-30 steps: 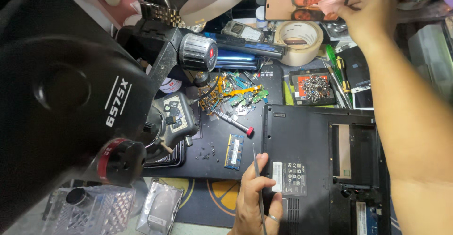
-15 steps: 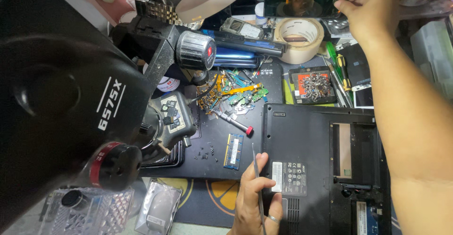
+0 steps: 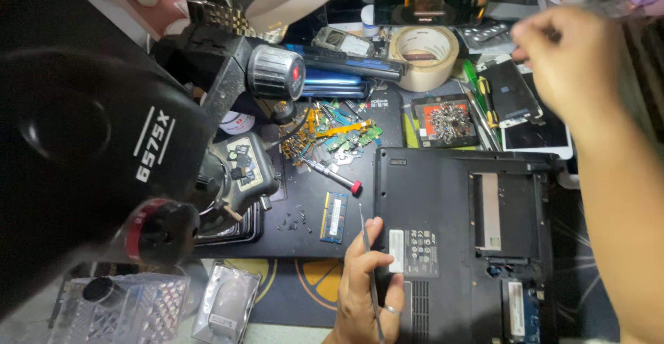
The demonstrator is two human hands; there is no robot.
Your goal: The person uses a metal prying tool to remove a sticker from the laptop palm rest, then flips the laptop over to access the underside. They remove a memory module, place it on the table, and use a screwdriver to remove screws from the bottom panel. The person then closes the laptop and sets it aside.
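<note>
Your left hand [image 3: 365, 282] sits at the bottom of the view, fingers closed around a thin metal pry tool [image 3: 369, 261] whose slim tip points up and away from your palm. Your thumb rests against the left edge of an upturned black laptop [image 3: 443, 199], which lies just to the right of that grip with its bottom panel facing up. A ring shows on one finger.

Just left of the tool's tip lies a small green memory module [image 3: 334, 217] on a dark work mat [image 3: 304, 237]. Further up from the grip, a short screwdriver with a red end [image 3: 332, 176] lies below a pile of loose flex cables and small circuit boards [image 3: 330, 133].

Your right hand [image 3: 570, 60] is raised at the upper right, well apart from the laptop and blurred; you cannot tell whether its fingers are closed on anything. Just left of it are a phone screen part [image 3: 512, 91] and a roll of tan tape [image 3: 422, 53], with a propped phone [image 3: 434, 0] beyond the tape.

A large black microscope body [image 3: 90, 143] fills the left side, well away from both hands.
</note>
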